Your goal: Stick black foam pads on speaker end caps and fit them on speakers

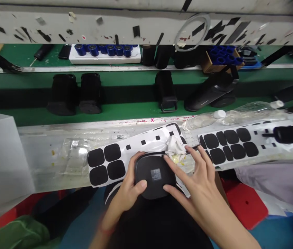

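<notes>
Over bench [37, 166], two hands [127, 185] [198, 186] hold one black housing [154, 176].

A rounded black device [145, 174] with square QR label [156, 174].

A rounded housing [154, 174] sits between the left hand [128, 186] and the right hand [198, 183], over the near edge of a backing sheet [146, 138] on the desk [39, 166]. A crumpled wipe [174, 145] lies just behind it. A clear plastic bag [75, 155] lies left of the sheet. A second backing sheet [265, 138] lies to the right, with plastic bottles [200, 121] behind it. Farther back, a shelf [136, 112] carries a row of upright units [90, 93].
</notes>
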A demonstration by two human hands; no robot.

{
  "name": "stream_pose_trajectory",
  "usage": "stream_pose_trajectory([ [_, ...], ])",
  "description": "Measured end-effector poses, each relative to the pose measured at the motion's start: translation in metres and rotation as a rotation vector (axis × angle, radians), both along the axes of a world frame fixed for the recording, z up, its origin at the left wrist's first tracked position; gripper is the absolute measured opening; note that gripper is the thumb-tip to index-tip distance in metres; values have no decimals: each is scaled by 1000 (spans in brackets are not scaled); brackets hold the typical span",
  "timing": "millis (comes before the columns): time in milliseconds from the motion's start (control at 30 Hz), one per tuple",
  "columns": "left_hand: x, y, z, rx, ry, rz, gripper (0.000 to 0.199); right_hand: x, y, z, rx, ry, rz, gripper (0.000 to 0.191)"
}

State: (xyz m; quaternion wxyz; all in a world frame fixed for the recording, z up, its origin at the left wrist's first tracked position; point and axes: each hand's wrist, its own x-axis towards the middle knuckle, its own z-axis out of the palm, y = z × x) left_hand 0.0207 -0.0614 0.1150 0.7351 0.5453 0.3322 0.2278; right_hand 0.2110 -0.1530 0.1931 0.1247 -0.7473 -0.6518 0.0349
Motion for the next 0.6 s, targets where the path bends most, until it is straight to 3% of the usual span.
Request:
stream_pose_trajectory([
  [100,-2,-1,2,-44,-2,8,67,10,8,-5,-19,240,-172,91],
  [233,2,0,11,-70,-18,78,60,-1,46,-8,-321,756,-313,85],
  [333,11,1,20,-119,87,228,40,-10,69,-13,-387,863,-265,59],
  [433,20,3,26,-180,171,352,32,-1,68,-21,-336,1027,-168,43],
  [533,25,5,29,-233,164,389,34,17,48,-29,-378,1291,-93,45],
  [600,28,5,31,-266,150,423,33,25,33,-33,-443,1443,-27,58],
])
